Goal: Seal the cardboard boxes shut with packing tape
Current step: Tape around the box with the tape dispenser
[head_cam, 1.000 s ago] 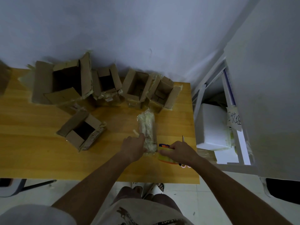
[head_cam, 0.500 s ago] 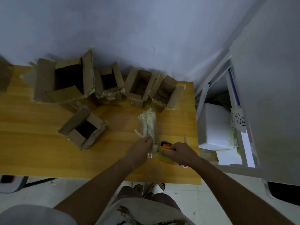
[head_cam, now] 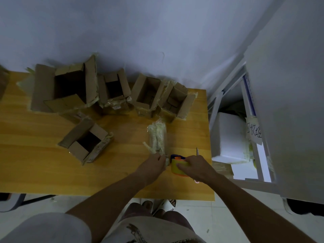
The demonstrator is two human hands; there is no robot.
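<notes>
Left hand (head_cam: 152,163) slid nearer | right hand (head_cam: 196,166) grips round yellowish tape roll (head_cam: 177,167), apparently

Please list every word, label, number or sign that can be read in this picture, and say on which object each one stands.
White paper note hanging on the shelf at the right: dark handwritten characters, too blurred to read with certainty.
Small label on the second cardboard box in the back row: too small to read.
Print along the side of the nearest cardboard box: too small to read.
No other text is visible.
</notes>
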